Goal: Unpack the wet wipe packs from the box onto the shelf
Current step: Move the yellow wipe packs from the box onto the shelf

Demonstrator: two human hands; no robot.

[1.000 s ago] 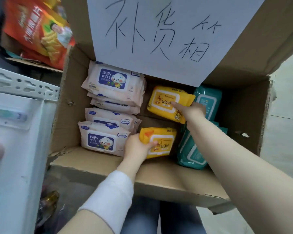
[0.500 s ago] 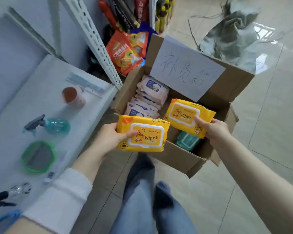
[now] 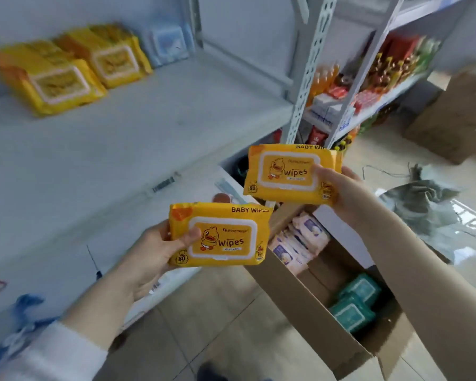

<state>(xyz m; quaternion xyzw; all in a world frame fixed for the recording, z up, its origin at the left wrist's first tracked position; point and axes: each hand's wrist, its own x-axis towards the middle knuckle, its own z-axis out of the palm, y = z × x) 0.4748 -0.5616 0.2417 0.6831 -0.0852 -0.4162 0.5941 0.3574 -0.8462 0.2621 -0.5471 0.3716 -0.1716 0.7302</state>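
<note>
My left hand (image 3: pixel 154 251) grips a yellow baby wipes pack (image 3: pixel 223 235) by its left end, thumb on the front. My right hand (image 3: pixel 344 188) grips a second yellow wipes pack (image 3: pixel 286 171) by its right end, held higher and further right. Both packs hang in the air in front of the white shelf (image 3: pixel 149 127). On that shelf at the back left lie several yellow wipes packs (image 3: pixel 58 81) and a pale blue pack (image 3: pixel 168 45). Below my right arm stands the open cardboard box (image 3: pixel 308 306) with pink-white packs (image 3: pixel 300 243) and teal packs (image 3: pixel 355 301) inside.
A perforated grey shelf upright (image 3: pixel 305 70) rises right of the white shelf. Behind it another shelf (image 3: pixel 368 86) carries bottles and snack packets. A second cardboard box (image 3: pixel 456 116) and a crumpled grey plastic sheet (image 3: pixel 423 204) lie on the tiled floor at right.
Both hands lifted the yellow packs out of the box and up toward the shelf. The view swung up from the box to the shelf level with the stacked yellow packs.
</note>
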